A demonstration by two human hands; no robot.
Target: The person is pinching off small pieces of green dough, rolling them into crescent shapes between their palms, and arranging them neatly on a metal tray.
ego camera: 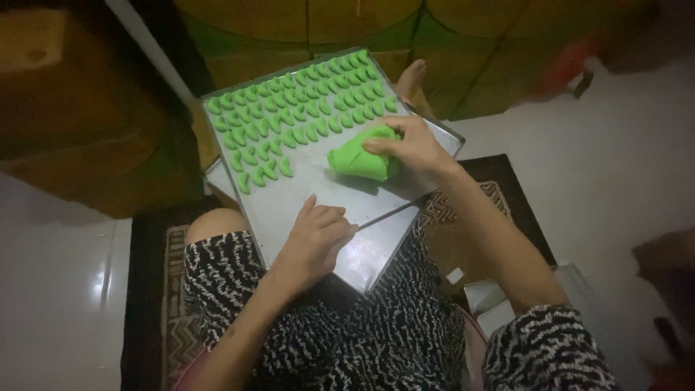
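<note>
dim, uneven light | corners dark | glare on floor (101, 275) | edges blurred

Dim room – white tiled floor (58, 282); patterned rug (156, 289).

We see a lump of bright green dough (360, 158), soft and creased, with folded ridges across its top. It sits on the bare right part of a flat metal tray (289, 206), just beside the rows of small green crescent pieces (293, 116). Those pieces are curved, all alike, and lie in close slanting rows over the tray's far half, with a few more trailing down its left side.
</note>
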